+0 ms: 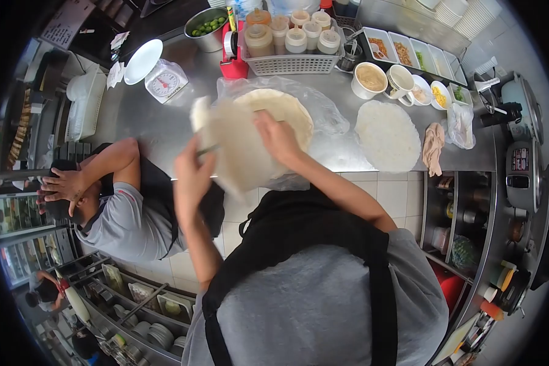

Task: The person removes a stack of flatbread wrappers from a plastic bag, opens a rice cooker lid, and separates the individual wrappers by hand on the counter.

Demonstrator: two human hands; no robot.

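Over the metal table, my left hand grips the left edge of a raised pale sheet, badly blurred, between thumb and fingers. My right hand reaches to its right side, fingers extended; whether they pinch anything, I cannot tell. Just beyond, a pale round lies on clear plastic. Such a thin sheet could probably tear or crease, so I should handle it evenly, supporting both edges without yanking.
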